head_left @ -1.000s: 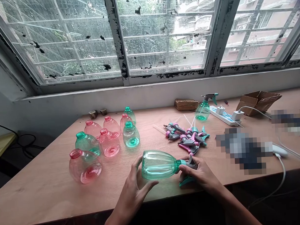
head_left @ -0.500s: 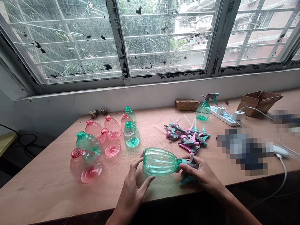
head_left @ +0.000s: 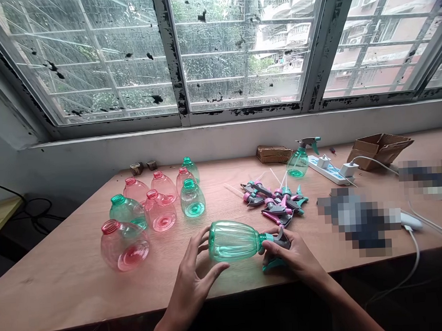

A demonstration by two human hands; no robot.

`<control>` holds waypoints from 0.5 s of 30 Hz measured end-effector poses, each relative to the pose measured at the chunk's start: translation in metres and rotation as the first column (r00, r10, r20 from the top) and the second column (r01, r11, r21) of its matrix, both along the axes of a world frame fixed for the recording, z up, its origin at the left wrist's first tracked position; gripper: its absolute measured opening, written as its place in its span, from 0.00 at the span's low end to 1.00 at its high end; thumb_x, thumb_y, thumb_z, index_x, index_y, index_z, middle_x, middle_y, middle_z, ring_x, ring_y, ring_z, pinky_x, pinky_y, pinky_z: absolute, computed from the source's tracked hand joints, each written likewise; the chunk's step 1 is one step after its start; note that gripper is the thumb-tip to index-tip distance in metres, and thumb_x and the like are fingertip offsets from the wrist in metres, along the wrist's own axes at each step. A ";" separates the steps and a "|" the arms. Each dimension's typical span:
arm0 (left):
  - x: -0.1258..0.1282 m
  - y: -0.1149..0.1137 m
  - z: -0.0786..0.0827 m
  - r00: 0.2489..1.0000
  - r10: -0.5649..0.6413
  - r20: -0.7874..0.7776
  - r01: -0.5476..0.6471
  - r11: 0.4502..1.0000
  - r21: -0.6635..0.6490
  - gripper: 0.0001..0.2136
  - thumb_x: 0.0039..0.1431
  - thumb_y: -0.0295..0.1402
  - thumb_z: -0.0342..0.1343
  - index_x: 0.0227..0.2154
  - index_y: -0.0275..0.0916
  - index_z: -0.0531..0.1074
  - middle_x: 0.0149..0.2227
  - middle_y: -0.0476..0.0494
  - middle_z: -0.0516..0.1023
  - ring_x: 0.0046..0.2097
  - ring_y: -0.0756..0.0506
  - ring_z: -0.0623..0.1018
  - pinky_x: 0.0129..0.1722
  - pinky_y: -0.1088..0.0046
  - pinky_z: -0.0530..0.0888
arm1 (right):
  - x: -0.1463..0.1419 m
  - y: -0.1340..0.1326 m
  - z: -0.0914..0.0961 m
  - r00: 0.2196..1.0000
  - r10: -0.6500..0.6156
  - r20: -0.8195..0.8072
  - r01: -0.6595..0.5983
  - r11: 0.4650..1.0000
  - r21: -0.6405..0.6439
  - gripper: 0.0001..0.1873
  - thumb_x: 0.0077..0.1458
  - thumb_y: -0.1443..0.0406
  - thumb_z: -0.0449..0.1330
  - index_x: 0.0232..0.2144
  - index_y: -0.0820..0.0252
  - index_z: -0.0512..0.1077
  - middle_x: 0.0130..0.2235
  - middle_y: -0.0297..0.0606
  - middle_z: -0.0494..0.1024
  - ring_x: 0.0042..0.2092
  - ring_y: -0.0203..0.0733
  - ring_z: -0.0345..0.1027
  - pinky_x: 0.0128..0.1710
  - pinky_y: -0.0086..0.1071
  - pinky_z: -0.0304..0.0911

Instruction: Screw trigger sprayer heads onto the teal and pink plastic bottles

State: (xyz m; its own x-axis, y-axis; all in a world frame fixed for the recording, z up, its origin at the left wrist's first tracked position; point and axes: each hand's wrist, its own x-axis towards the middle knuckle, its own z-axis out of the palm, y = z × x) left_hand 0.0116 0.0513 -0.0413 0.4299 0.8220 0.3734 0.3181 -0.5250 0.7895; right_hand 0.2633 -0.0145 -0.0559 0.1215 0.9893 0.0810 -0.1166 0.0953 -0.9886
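Note:
A green clear spray bottle [head_left: 234, 240] lies on its side in the air above the table's front edge, its base toward the left. My right hand [head_left: 289, 253] is closed around its grey and teal spray head at the neck. The teal trigger shows below those fingers. At the base end, my left hand [head_left: 196, 269] is open, with thumb and fingers apart; whether its fingertips touch the bottle I cannot tell. Just beyond my right hand lies a pile of spray heads [head_left: 277, 199] in grey, pink and teal, some with thin white tubes.
Several headless red bottles [head_left: 160, 214] and green bottles [head_left: 193, 201] stand on the left of the wooden table [head_left: 65, 284]. Toward the back right are a complete green spray bottle [head_left: 297, 163], a power strip [head_left: 328, 170] with chargers, an open cardboard box [head_left: 379, 151] and a brown package [head_left: 273, 154].
My left hand has opened slightly and eased a little to the left of the bottle's base. My right hand keeps its hold on the spray head. The view has shifted slightly.

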 end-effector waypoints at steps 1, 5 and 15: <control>0.000 0.000 0.002 1.000 -0.001 0.003 0.001 1.000 -0.005 0.27 0.61 0.39 0.59 0.62 0.53 0.59 0.61 0.45 0.67 0.59 0.39 0.72 0.59 0.59 0.72 | 0.000 0.000 0.000 1.000 0.004 0.003 -0.004 1.000 -0.002 0.17 0.55 0.55 0.68 0.37 0.62 0.71 0.29 0.37 0.82 0.28 0.43 0.77 0.30 0.35 0.74; -0.001 0.000 0.002 1.000 -0.019 0.022 0.019 1.000 -0.018 0.23 0.64 0.38 0.56 0.61 0.55 0.61 0.63 0.48 0.64 0.60 0.41 0.71 0.60 0.62 0.70 | -0.001 0.000 0.001 1.000 -0.003 0.002 0.003 1.000 -0.014 0.18 0.54 0.56 0.69 0.38 0.62 0.70 0.29 0.37 0.82 0.28 0.43 0.77 0.30 0.35 0.75; -0.003 0.002 -0.004 1.000 -0.006 0.015 0.007 1.000 -0.029 0.30 0.59 0.38 0.62 0.61 0.55 0.57 0.60 0.47 0.68 0.60 0.40 0.71 0.61 0.58 0.69 | 0.000 0.000 0.001 1.000 0.014 -0.025 -0.014 1.000 0.007 0.16 0.55 0.57 0.68 0.39 0.62 0.70 0.30 0.37 0.82 0.27 0.41 0.78 0.30 0.32 0.74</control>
State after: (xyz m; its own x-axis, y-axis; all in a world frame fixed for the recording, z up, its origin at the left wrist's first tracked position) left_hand 0.0089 0.0531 -0.0449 0.4296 0.8300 0.3556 0.3028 -0.5035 0.8092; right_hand 0.2636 -0.0147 -0.0544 0.1099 0.9903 0.0852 -0.1426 0.1006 -0.9847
